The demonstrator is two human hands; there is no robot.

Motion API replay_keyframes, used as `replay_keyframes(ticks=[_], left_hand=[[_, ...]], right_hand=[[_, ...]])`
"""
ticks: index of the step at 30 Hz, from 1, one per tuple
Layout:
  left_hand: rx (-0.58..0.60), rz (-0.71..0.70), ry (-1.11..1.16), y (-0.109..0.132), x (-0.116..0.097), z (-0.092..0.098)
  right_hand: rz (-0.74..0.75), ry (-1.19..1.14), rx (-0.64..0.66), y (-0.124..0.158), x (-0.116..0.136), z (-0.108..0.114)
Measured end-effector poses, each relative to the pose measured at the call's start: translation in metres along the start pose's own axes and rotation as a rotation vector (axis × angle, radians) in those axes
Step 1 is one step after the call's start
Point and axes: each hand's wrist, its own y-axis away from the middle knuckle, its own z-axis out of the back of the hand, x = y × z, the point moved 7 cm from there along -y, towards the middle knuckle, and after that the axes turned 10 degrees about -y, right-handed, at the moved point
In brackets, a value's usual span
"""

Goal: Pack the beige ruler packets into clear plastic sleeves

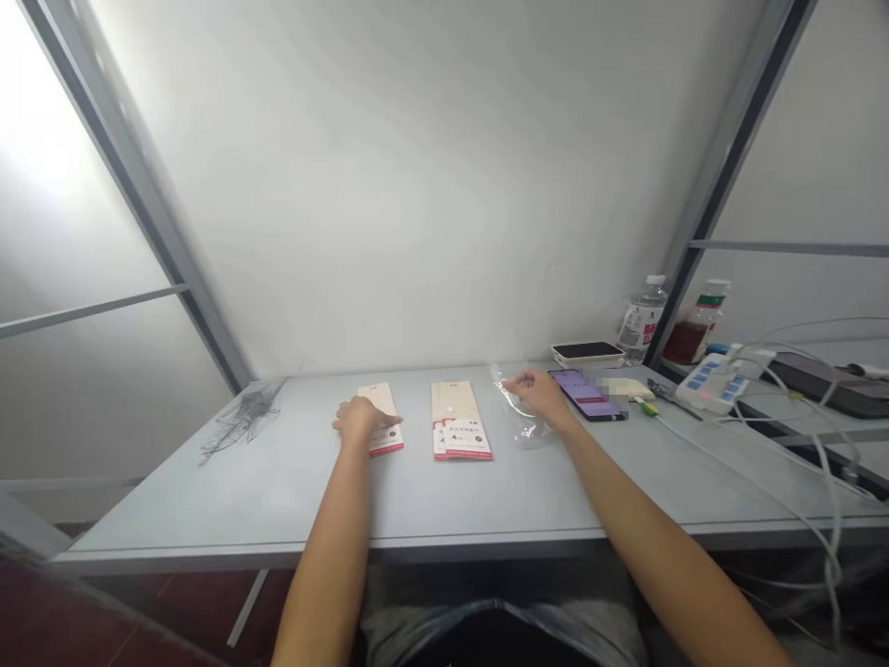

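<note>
My left hand (361,419) rests on a cream and red paper packet (383,428) at the left of the grey table (292,500), fingers curled over its edge. A second stack of like packets (459,421) lies in the middle, untouched. My right hand (540,396) lies on a clear plastic sleeve (518,408), fingers bent down onto it. Just right of that hand is a phone (587,395) with a lit purple screen.
A bundle of clear wrappers (240,419) lies at the far left. At the back right stand a dark flat device (587,353), a water bottle (643,318) and a red-liquid bottle (694,335). A white power strip (715,380) with white cables (798,500) sits right.
</note>
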Motion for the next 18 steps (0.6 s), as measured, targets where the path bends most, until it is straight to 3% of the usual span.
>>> replay_keyframes(ticks=[7,11,18], left_hand=[[-0.061,-0.013,0.0,0.001,0.002,0.005],[-0.006,0.002,0.014,0.0,0.006,0.005],[-0.062,-0.059,0.247,-0.009,0.014,0.007]], right_hand=[[0.05,-0.013,0.036,0.004,0.008,-0.009],[0.084,-0.032,0.04,0.004,0.01,-0.012],[0.11,-0.056,0.051,0.003,0.008,-0.016]])
